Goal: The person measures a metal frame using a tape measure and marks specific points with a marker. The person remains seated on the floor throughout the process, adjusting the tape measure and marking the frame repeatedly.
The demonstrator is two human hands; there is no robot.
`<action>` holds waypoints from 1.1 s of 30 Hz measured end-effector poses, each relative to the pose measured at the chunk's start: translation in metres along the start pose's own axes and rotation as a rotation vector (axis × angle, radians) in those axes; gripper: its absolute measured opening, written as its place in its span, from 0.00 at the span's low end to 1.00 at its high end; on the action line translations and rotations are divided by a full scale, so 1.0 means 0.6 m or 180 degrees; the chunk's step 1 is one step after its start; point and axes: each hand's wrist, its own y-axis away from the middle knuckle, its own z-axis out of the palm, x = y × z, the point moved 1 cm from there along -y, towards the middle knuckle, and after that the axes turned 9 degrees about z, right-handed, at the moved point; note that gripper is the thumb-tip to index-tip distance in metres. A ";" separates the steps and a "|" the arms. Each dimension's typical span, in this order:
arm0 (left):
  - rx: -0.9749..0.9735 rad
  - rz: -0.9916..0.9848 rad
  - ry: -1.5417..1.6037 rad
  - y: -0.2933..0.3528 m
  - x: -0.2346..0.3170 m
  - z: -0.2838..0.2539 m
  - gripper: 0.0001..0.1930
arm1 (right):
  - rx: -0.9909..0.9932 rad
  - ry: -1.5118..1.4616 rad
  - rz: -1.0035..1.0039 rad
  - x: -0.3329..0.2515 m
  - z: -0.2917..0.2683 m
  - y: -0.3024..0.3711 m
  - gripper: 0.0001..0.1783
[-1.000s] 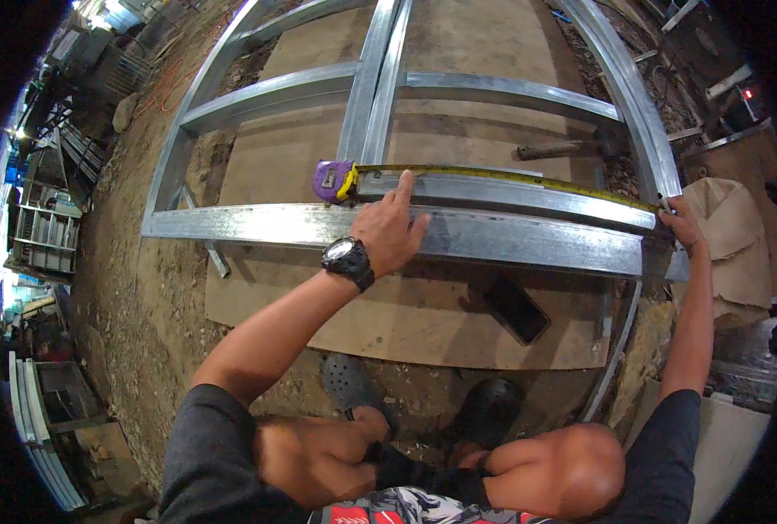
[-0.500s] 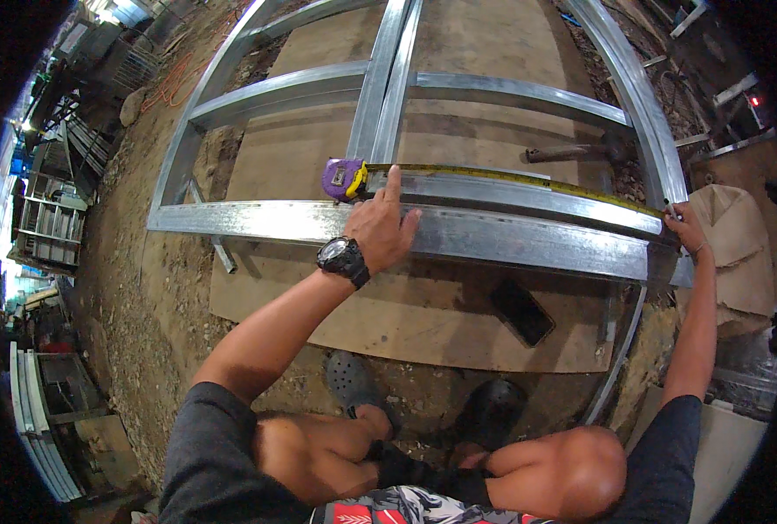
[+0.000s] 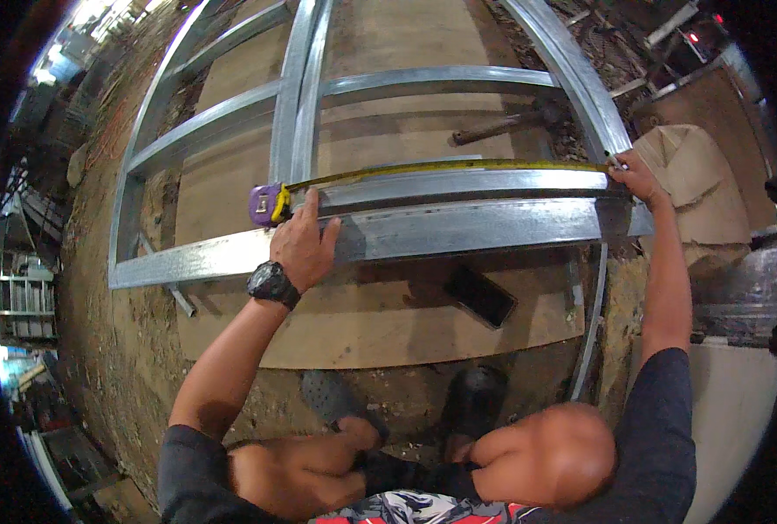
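In the head view, the purple tape case lies just ahead-left of the left hand, the nearer one, its fingers spread. Its yellow blade extends rightward along the metal bar, its end pinched by the right hand.

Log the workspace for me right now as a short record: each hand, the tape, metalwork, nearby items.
Left hand: open over the front rail, index finger extended toward the blade near the case
Right hand: at the blade's far end; exact grip unclear
Tape measure: purple-and-yellow case at left, yellow blade drawn out rightward
Metalwork: silvery frame above a brown sheet
Near side: dark phone on the sheet
Far side: hammer-like tool
Left wrist: dark watch
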 end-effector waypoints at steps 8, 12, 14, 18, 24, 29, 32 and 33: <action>0.0012 0.0059 -0.0015 -0.001 -0.004 -0.001 0.36 | -0.0146 0.0047 0.0109 0.000 -0.001 -0.003 0.25; 0.0045 0.0106 -0.0022 -0.004 -0.002 0.006 0.36 | -0.0090 -0.0143 0.0115 0.037 -0.003 -0.021 0.23; 0.0077 0.0125 -0.0036 0.001 -0.006 0.004 0.36 | -0.0118 -0.0319 0.0091 0.029 0.006 -0.020 0.22; 0.0031 0.0022 -0.0084 0.005 -0.004 -0.007 0.33 | -0.0072 -0.0103 -0.0038 0.010 0.012 -0.017 0.21; 0.0808 0.1053 -0.0159 -0.063 0.057 -0.008 0.27 | 0.0042 -0.0072 -0.0207 0.059 -0.002 -0.027 0.21; 0.0498 0.0665 0.0498 -0.165 0.079 0.066 0.18 | 0.0086 0.0108 -0.0283 0.053 0.004 -0.034 0.22; 0.0181 0.0092 0.0628 -0.181 0.087 0.081 0.11 | 0.0084 -0.0033 -0.0313 0.051 0.005 -0.024 0.21; 0.0393 0.0205 0.0705 -0.179 0.089 0.083 0.10 | -0.0020 -0.0096 -0.0220 0.048 0.004 -0.023 0.21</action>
